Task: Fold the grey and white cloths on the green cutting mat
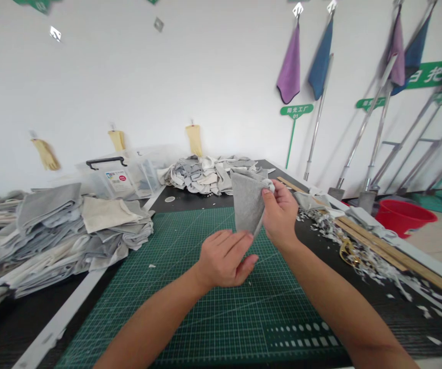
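Note:
A piece of grey cloth (248, 200) hangs above the green cutting mat (174, 241). My right hand (280, 210) pinches its upper right corner, where the fabric is bunched between thumb and fingers. Lower down, my left hand (226, 259) lies against the cloth's bottom edge, fingers stretched out and thumb apart. Whether the left fingertips only touch the cloth or lie behind it, I cannot tell.
Stacked grey and cream cloths (51, 230) fill the left side. Behind the mat lies a heap of cloth scraps (205, 171) beside a clear plastic box (119, 179). On the right are wooden strips (390, 251), gold-coloured scissors (348, 252) and shredded offcuts; a red basin (405, 215) stands beyond.

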A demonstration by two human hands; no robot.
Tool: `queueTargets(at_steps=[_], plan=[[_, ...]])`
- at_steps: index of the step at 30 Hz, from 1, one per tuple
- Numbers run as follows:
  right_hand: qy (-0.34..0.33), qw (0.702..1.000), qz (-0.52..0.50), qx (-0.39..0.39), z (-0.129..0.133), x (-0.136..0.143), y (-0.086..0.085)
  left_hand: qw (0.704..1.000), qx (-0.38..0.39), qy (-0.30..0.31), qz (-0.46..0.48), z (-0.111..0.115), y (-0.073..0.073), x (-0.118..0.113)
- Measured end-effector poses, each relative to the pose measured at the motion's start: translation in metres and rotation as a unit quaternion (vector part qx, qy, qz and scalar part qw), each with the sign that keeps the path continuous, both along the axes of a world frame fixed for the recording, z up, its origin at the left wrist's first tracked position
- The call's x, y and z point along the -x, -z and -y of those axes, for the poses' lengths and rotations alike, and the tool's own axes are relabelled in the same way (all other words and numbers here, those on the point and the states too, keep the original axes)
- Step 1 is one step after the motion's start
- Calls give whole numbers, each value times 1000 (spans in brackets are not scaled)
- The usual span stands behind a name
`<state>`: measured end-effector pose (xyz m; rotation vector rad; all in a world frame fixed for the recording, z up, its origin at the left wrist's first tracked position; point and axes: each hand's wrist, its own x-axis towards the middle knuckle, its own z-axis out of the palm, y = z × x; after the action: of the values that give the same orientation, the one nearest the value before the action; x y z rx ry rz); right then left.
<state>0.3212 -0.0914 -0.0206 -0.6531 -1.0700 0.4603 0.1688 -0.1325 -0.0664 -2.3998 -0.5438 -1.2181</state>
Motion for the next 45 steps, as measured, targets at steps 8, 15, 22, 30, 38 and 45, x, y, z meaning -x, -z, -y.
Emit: queueTargets(at_steps=[8,15,22,30,38,45], plan=[[10,1000,2,10,2,5,2,993,98,-18,-59,8,-5,-4],[7,1000,-9,13,-2,-1,2,901,333,-61,-270,18,-14,-7],[-18,1000,-12,-14,3,-2,-2,941,282,-136,130,5,-23,4],[-105,991,-30,-74,12,-1,0,776,572,179,195,-33,-18,18],[-65,991,-107,-54,-18,-12,3,814,515,75,259,-32,-20,25],[-94,990,-104,14,-28,-11,12,849,462,10,258,-35,-28,31]])
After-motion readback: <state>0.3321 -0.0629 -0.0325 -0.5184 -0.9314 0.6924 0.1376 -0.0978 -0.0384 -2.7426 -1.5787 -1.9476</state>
